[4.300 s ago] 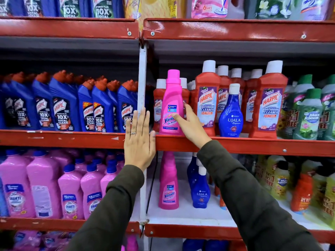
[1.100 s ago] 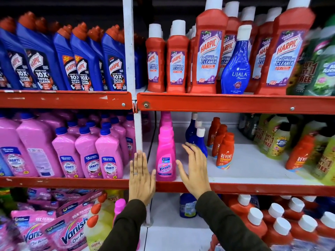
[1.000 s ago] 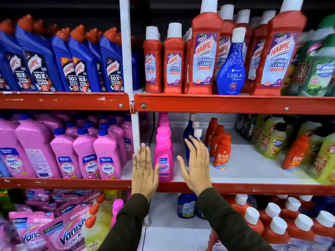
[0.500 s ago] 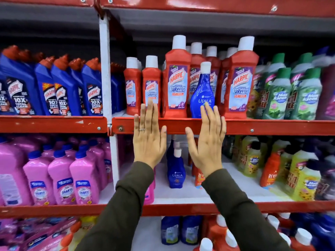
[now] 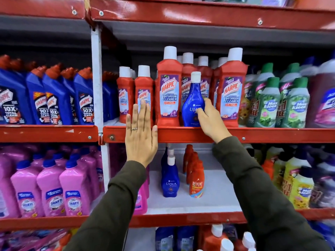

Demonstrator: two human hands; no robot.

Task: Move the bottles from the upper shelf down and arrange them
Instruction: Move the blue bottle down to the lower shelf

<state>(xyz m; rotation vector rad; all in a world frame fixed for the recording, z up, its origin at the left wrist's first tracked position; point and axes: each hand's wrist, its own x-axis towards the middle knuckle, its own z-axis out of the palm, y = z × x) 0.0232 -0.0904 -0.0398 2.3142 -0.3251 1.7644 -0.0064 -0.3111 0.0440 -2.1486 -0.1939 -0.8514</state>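
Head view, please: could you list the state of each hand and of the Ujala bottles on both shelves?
Right hand: closing around the upper Ujala bottle, grip not clearly shut.
Left hand: open, flat, empty.
Upper Ujala bottle: upright on the upper shelf, capped.
Lower Ujala bottle: upright, capped, beside the Revive bottle.

Red upper shelf (image 5: pixel 181 135) carries red Harpic bottles (image 5: pixel 169 98), blue Ujala bottle (image 5: pixel 192 104).

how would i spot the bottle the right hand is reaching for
Find the upper shelf lined with tall red bottles. At its front edge, between two of them, stands a blue bottle, the right hand touching it. It is the only blue, teardrop-shaped one there.
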